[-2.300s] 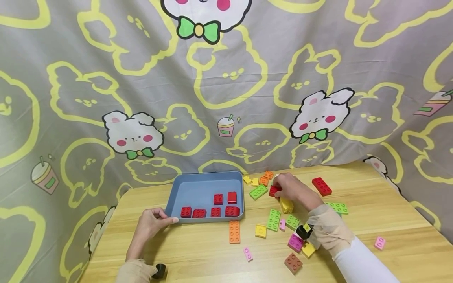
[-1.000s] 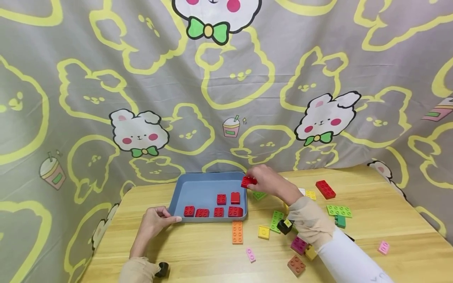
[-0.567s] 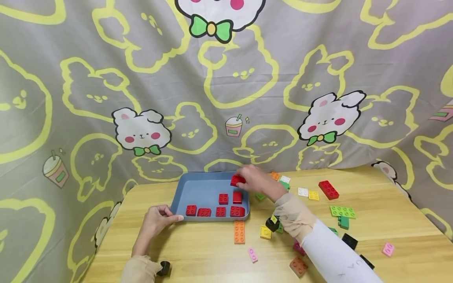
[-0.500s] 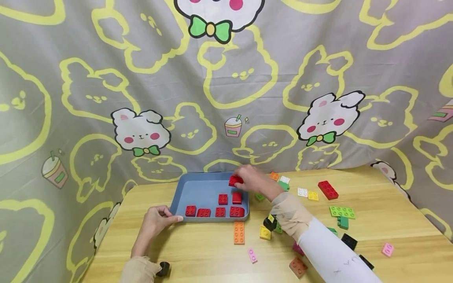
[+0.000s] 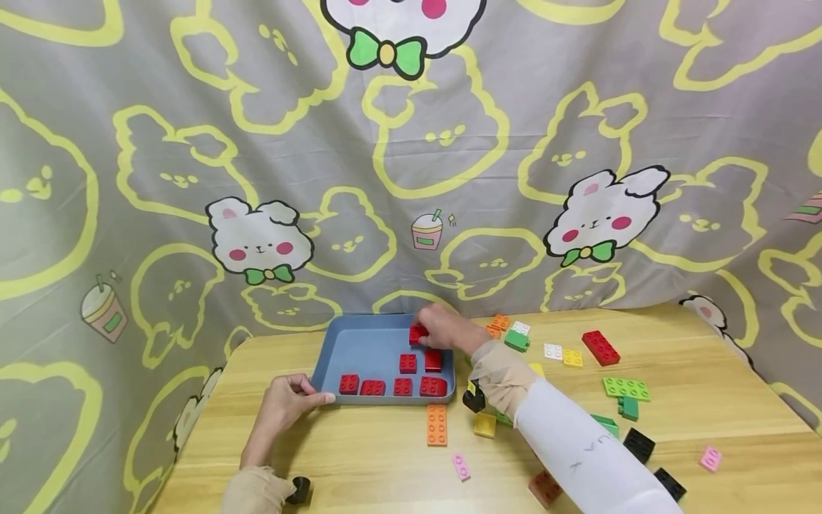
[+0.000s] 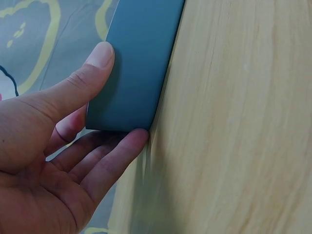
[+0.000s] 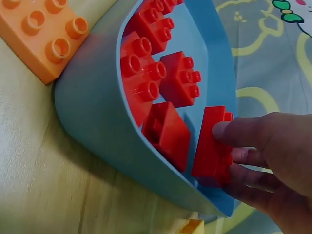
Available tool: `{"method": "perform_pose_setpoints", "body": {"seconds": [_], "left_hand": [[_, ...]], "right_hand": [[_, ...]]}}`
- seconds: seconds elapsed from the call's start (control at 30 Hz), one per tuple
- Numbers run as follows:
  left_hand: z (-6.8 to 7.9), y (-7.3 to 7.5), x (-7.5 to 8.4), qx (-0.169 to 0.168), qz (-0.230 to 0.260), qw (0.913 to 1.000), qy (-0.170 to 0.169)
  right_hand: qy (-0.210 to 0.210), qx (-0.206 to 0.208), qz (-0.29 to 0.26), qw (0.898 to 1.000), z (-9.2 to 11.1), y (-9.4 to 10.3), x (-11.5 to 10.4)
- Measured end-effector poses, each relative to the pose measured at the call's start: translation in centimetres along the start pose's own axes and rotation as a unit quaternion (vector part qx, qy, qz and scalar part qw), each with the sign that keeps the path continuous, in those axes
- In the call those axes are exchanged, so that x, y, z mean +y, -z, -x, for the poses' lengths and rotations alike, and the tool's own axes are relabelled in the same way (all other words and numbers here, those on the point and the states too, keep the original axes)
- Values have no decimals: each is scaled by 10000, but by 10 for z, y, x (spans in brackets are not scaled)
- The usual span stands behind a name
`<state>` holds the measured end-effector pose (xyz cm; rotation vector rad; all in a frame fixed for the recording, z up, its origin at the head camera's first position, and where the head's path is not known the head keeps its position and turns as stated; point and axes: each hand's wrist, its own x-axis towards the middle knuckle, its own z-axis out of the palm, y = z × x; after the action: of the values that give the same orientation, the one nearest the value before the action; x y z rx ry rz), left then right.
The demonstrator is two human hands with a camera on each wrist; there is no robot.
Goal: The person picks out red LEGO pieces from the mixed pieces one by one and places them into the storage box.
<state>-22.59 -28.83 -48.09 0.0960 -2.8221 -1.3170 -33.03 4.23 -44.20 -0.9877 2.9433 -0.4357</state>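
A blue-grey tray lies on the table, several red building bricks inside along its front and right. At its front left corner my left hand grips the tray, the thumb against the outer wall and the fingers round the corner in the left wrist view. My right hand reaches into the back right of the tray. Between thumb and fingers it pinches a long red brick. Just beside that brick, nearer the front, sits a smooth-topped red brick; a studded square one stands further in.
An orange brick lies just in front of the tray, a pink one nearer me. To the right are scattered bricks, among them a red, a light green and a black one. A patterned curtain hangs behind.
My right hand has picked up the long red brick from the pile right of the tray and carried it left into the tray's back right. My left hand stays at the corner.
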Motion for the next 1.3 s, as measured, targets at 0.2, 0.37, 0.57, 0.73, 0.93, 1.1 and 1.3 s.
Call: {"method": "perform_pose_setpoints", "body": {"seconds": [0.2,0.37,0.57,0.73,0.93,1.1,1.3], "left_hand": [[0,-1,0,4,44,10000,24],[2,-1,0,6,112,9999,28],[4,1,-2,44,122,9999,30],[3,1,-1,38,55,10000,28],[2,1,-1,40,65,10000,-44],[4,2,-1,19,105,9999,-39],[3,-1,-1,21,146,9999,-35]], "right_hand": [[-132,-14,-65,9999,-4,-6,-2],[-211,-85,-24,9997,-6,-10,-5],[-62,13,-58,10000,-5,-10,-8],[236,454,-523,9973,9,2,-3],[110,864,-875,9924,44,23,10],[342,1363,-733,9874,76,37,23],[238,1784,-685,9813,118,43,52]]}}
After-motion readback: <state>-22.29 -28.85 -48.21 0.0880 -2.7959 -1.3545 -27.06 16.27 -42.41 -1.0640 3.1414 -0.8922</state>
